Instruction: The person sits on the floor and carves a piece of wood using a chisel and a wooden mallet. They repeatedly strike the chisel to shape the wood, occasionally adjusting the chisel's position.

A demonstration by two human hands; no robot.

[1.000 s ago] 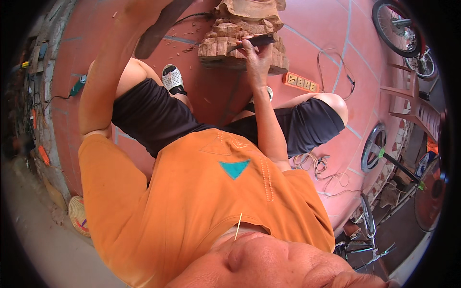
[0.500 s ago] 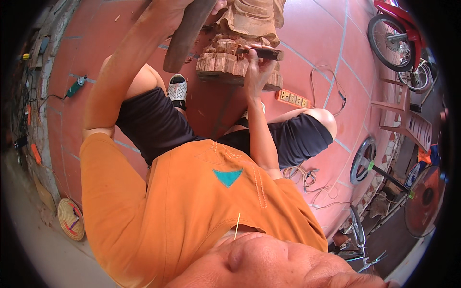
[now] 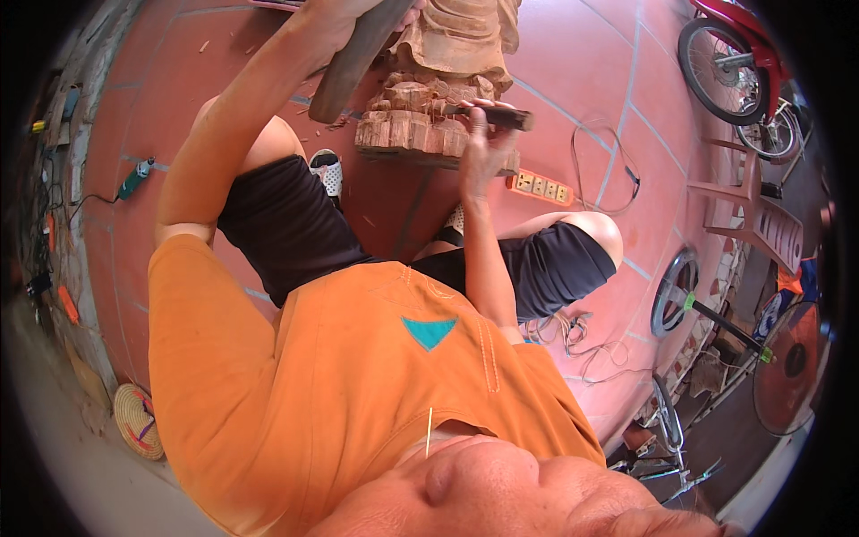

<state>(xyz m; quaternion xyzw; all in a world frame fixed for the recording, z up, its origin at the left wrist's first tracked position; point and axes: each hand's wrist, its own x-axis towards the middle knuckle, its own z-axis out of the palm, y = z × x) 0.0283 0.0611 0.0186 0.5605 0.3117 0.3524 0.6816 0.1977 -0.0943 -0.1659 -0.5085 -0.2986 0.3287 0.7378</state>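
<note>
A carved wooden statue [image 3: 452,40] in robe-like folds stands on a rough-cut base [image 3: 403,134] at the top middle; its upper part lies beyond the picture's edge. My left hand [image 3: 338,20], partly cut off by the top edge, is closed around a thick dark wooden mallet [image 3: 358,63]. That mallet slants down beside the statue, apart from the chisel. In my right hand [image 3: 485,157] is a chisel [image 3: 506,117] with a dark handle, lying nearly level across the base. Its narrow tip points left and appears to meet the carved wood.
An orange power strip [image 3: 540,186] lies right of the base, with a looped cable [image 3: 604,166] behind it. My bent knees flank the work. At left is a green corded power tool [image 3: 134,179]. A motorbike wheel [image 3: 720,72], plastic chair [image 3: 761,215] and fan [image 3: 787,367] stand right.
The whole view has shifted slightly. My right hand and the chisel have moved a little right along the base, and the handle tilts lower. The mallet stays raised in my left hand.
</note>
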